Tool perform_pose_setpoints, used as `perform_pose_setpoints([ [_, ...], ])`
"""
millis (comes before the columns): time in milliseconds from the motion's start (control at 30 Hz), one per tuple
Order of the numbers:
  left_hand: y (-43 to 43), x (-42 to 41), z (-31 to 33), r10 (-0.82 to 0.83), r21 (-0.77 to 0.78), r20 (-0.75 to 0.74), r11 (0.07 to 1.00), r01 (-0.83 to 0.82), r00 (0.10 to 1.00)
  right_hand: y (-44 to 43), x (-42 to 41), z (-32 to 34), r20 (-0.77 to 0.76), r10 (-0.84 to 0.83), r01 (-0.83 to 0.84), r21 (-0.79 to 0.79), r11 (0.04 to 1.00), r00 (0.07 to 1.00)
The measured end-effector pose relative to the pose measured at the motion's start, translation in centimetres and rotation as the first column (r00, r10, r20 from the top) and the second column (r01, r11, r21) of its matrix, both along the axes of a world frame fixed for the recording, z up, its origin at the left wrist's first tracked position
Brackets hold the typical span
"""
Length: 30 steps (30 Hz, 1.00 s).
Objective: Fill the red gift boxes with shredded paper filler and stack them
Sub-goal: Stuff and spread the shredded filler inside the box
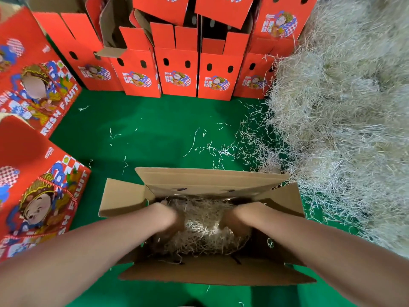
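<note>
Left hand [171, 219] and right hand [233, 219] are both down inside the open box [205, 180] just below my head camera. A wad of shredded paper [205, 231] lies between them, touching both. Their fingers sink into the strands, so I cannot tell whether they grip or press flat. The loose heap [343, 107] rises to the right of the box. Upright red gift boxes [177, 72] line the far side of the green mat [155, 134].

Bare left forearm [99, 247], bare right forearm [309, 240], left hand [174, 220] and right hand [232, 220] mostly hidden
</note>
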<state>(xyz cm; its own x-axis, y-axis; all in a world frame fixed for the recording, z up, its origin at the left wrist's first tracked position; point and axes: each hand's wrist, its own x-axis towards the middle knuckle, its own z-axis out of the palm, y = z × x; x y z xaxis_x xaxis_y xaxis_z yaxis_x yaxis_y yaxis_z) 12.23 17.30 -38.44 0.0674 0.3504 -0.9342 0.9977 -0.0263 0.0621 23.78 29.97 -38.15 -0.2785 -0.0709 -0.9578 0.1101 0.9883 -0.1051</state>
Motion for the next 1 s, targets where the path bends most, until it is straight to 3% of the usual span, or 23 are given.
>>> perform_pose_setpoints([
  [67, 0.0, -0.2, 1.4, 0.022, 0.259, 0.026, 0.966, -0.028, 0.999, 0.0, -0.1, 0.3, -0.132, -0.061, 0.07, 0.064, 0.995, 0.989],
  [100, -0.1, -0.2, 1.9, -0.014, 0.304, 0.089, 0.952, -0.013, 0.996, 0.0, -0.3, 0.4, -0.187, -0.072, 0.09, 0.089, 0.992, 0.98],
  [167, -0.5, 0.3, 2.7, -0.034, 0.202, 0.24, 0.979, -0.015, 0.97, -0.3, -0.5, 0.1, -0.185, -0.055, 0.073, 0.095, 0.993, 0.981],
  [267, -0.7, 1.9, 2.7, -0.012, 0.016, 0.288, 1.0, 0.008, 0.958, -0.4, -0.8, -0.6, -0.099, 0.003, 0.002, 0.05, 0.999, 0.995],
  [333, -0.8, 1.5, 2.8, 0.171, -0.005, 0.35, 0.984, -0.18, 0.921, -0.2, -0.9, -0.9, -0.07, 0.059, -0.055, 0.06, 0.997, 0.996],
  [467, 0.4, -0.9, 3.8, 0.31, 0.355, 0.303, 0.841, -0.408, 0.901, -0.2, -1.1, -1.4, -0.023, 0.049, -0.048, 0.049, 0.998, 0.999],
  [533, 1.0, -1.2, 3.2, 0.352, 0.426, 0.24, 0.799, -0.424, 0.905, -0.4, -1.2, -1.2, -0.012, 0.053, -0.053, -0.035, 0.998, 0.999],
  [633, 1.4, 0.6, 1.2, 0.273, 0.215, 0.149, 0.929, -0.3, 0.95, -1.2, -0.5, -1.2, 0.059, 0.075, -0.066, -0.153, 0.986, 0.995],
  [700, 1.5, 2.1, -0.4, 0.234, 0.078, 0.085, 0.968, -0.24, 0.969, -1.8, 0.0, -1.2, 0.134, -0.01, 0.045, -0.257, 0.965, 0.991],
  [733, 1.6, 2.5, -1.0, 0.182, 0.089, 0.096, 0.978, -0.19, 0.979, -1.9, 0.0, -1.1, 0.126, -0.082, 0.115, -0.279, 0.953, 0.989],
  [800, 1.9, 2.8, -1.6, 0.116, 0.221, 0.164, 0.963, -0.151, 0.98, -1.8, -0.3, -0.7, -0.025, -0.171, 0.159, -0.25, 0.955, 0.985],
  [900, 1.6, 2.7, -2.8, 0.136, 0.21, 0.231, 0.96, -0.186, 0.963, -1.6, -0.4, -0.7, -0.34, -0.068, 0.057, -0.043, 0.997, 0.938],
  [1000, 1.3, 2.5, -3.8, 0.137, 0.045, 0.244, 0.987, -0.153, 0.96, -2.3, 0.7, -1.5, -0.218, 0.0, -0.018, -0.081, 0.997, 0.976],
])
